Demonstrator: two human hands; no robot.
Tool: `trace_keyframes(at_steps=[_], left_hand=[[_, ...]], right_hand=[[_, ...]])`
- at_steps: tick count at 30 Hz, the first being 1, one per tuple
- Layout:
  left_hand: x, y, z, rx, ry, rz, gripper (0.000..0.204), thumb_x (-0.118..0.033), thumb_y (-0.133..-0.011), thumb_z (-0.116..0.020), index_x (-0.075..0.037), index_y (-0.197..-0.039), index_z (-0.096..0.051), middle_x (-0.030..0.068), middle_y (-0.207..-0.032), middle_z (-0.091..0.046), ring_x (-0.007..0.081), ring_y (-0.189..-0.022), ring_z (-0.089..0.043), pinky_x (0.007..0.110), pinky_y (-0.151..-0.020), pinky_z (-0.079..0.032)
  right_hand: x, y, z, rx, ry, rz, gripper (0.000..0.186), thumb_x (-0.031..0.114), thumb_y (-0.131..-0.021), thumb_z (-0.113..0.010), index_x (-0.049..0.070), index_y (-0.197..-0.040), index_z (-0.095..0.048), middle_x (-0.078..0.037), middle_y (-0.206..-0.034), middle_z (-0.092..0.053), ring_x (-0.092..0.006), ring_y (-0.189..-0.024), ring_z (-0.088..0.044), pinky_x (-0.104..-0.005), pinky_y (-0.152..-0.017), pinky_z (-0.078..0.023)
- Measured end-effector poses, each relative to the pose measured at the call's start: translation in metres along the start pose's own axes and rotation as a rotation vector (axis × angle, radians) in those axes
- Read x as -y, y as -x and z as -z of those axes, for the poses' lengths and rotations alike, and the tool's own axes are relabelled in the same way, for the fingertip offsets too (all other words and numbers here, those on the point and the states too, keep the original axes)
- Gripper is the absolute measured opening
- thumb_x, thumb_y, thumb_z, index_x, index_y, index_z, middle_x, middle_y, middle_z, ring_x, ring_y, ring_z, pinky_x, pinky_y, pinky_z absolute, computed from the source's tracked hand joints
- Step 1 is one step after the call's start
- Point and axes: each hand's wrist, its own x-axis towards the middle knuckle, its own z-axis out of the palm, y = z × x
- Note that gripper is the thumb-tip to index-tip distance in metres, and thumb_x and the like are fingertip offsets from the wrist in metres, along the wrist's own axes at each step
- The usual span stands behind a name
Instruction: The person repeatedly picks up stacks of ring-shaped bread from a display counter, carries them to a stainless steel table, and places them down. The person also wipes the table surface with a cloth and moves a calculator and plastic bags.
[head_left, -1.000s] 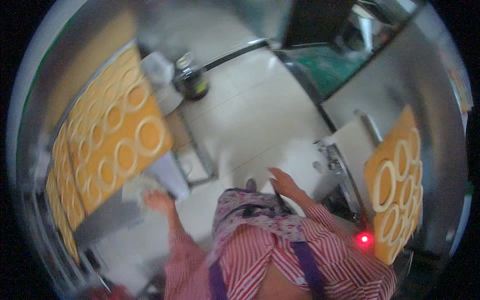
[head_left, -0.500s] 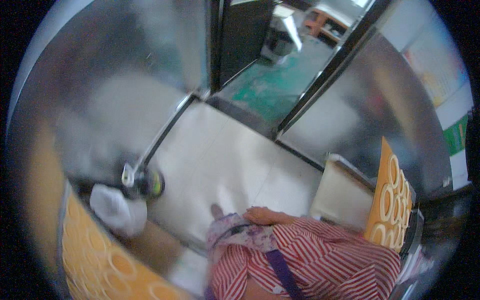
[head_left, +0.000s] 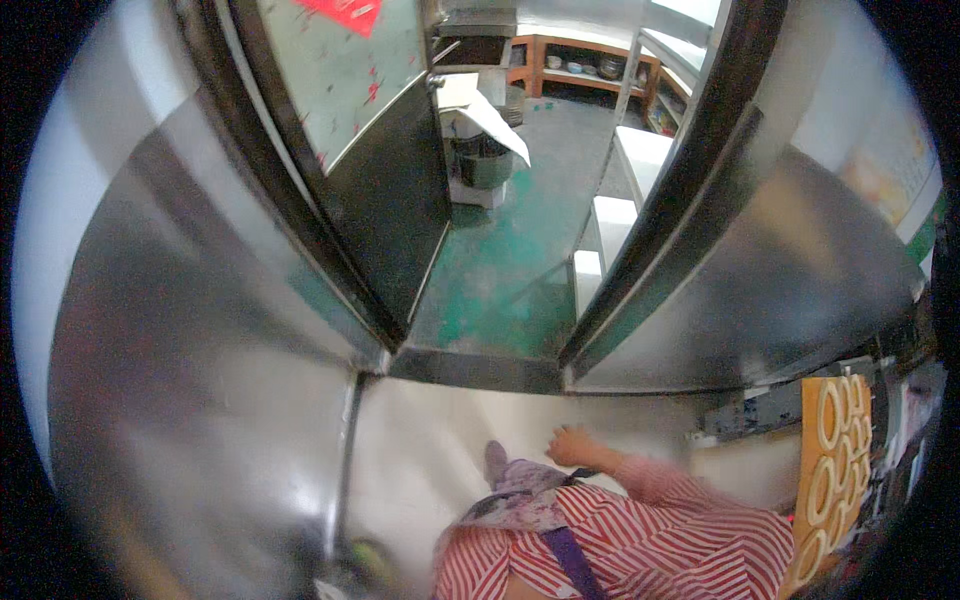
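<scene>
My right hand (head_left: 575, 446) is in front of my body, low over the pale tiled floor (head_left: 405, 445), with its fingers apart and holding nothing. Beside it, to the right, stands an orange board (head_left: 810, 500) of pale dough rings, beyond my forearm. My left hand is not in view. At the lower edge, left of my body, a dark bottle with a green label (head_left: 365, 565) shows partly and blurred.
Ahead is a doorway with a dark sill (head_left: 480, 365) and an open door (head_left: 375, 250). Beyond are green floor (head_left: 500, 260), a machine (head_left: 480, 165) under a white sheet, a white-shelved rack (head_left: 610, 235) and orange shelving with bowls (head_left: 585, 70). Steel walls (head_left: 170, 330) flank me.
The view has turned from the dough boards on the left toward the doorway, which now fills the upper middle. My left hand and the left-hand boards have left view.
</scene>
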Motion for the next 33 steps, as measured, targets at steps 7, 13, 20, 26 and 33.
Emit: trace_keyframes(at_steps=[7,13,20,26,33], left_hand=[[-0.080,-0.167,-0.039,0.045,-0.027,0.310,0.025,-0.016,-0.089,-0.053,-0.001,-0.109,-0.059,0.0150,-0.098,-0.061,0.0289,-0.087,-0.060,0.042,-0.075,-0.047],[-0.128,-0.333,-0.098,0.086,-0.032,0.512,0.023,-0.017,-0.088,-0.056,-0.003,-0.106,-0.061,0.0131,-0.092,-0.063,0.0269,-0.080,-0.062,0.040,-0.069,-0.050],[-0.269,-0.573,-0.120,0.126,-0.050,0.474,0.021,-0.017,-0.087,-0.059,-0.004,-0.103,-0.064,0.0109,-0.084,-0.065,0.0247,-0.073,-0.065,0.038,-0.061,-0.053],[-0.510,-0.800,-0.249,0.510,-0.163,0.069,0.038,-0.018,-0.087,-0.060,-0.001,-0.121,-0.055,0.0110,-0.099,-0.065,0.0187,-0.072,-0.065,0.030,-0.059,-0.054],[-0.657,-0.908,-0.454,0.926,-0.237,-0.099,0.038,-0.025,-0.092,-0.054,-0.006,-0.125,-0.055,0.0099,-0.114,-0.062,0.0173,-0.091,-0.059,0.033,-0.077,-0.048]], right_hand=[[-0.059,-0.152,0.182,-0.334,-0.738,0.418,0.046,0.032,-0.098,-0.044,0.004,-0.135,-0.045,-0.020,-0.140,-0.041,-0.0288,-0.130,-0.039,-0.0390,-0.107,-0.031],[-0.145,-0.258,0.256,0.074,-0.117,0.010,0.034,0.033,-0.087,-0.056,0.004,-0.102,-0.068,-0.014,-0.101,-0.069,-0.0303,-0.090,-0.067,-0.0495,-0.076,-0.051],[-0.258,-0.337,0.448,-0.674,-0.827,0.213,0.052,0.036,-0.102,-0.034,0.002,-0.140,-0.038,-0.016,-0.148,-0.035,-0.0253,-0.136,-0.035,-0.0368,-0.112,-0.028],[-0.360,-0.393,0.446,-0.035,-0.538,-0.022,0.044,0.039,-0.093,-0.046,0.006,-0.115,-0.065,-0.022,-0.114,-0.063,-0.0328,-0.107,-0.061,-0.0454,-0.095,-0.045],[-0.547,-0.421,0.606,-0.620,-0.850,-0.428,0.033,0.031,-0.093,-0.045,0.004,-0.096,-0.064,-0.023,-0.090,-0.065,-0.0425,-0.086,-0.062,-0.0519,-0.076,-0.049]])
